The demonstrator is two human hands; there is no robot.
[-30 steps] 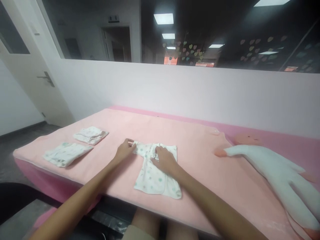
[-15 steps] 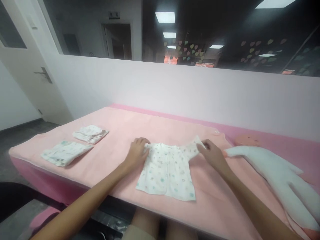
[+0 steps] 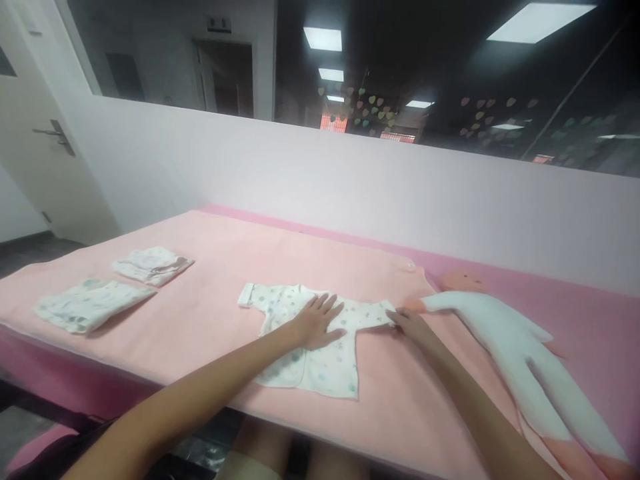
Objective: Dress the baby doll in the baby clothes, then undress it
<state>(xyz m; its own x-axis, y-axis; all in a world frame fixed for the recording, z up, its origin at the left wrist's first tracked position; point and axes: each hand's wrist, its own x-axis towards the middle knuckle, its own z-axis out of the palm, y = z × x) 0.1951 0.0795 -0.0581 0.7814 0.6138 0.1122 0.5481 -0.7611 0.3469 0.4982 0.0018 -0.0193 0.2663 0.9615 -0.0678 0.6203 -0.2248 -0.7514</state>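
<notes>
A small white baby shirt (image 3: 330, 373) with a spotted print lies spread on the pink table cover. Its left sleeve (image 3: 253, 295) stretches out flat to the side. My left hand (image 3: 316, 323) rests on the upper chest of the shirt, fingers spread. At the end of the other sleeve, my right hand (image 3: 403, 319) pinches the cuff between thumb and fingers. That sleeve is pulled out straight to the right.
Two folded printed garments, one nearer (image 3: 93, 305) and one farther (image 3: 153, 265), lie at the left on the pink cover (image 3: 240, 247). A doll (image 3: 495, 333) in white clothing lies at the right. Behind runs a white wall (image 3: 300, 173) below a dark window.
My left hand has left the left sleeve and moved right onto the shirt's chest. The right sleeve has come down from a raised angle to nearly level. The view has shifted slightly right.
</notes>
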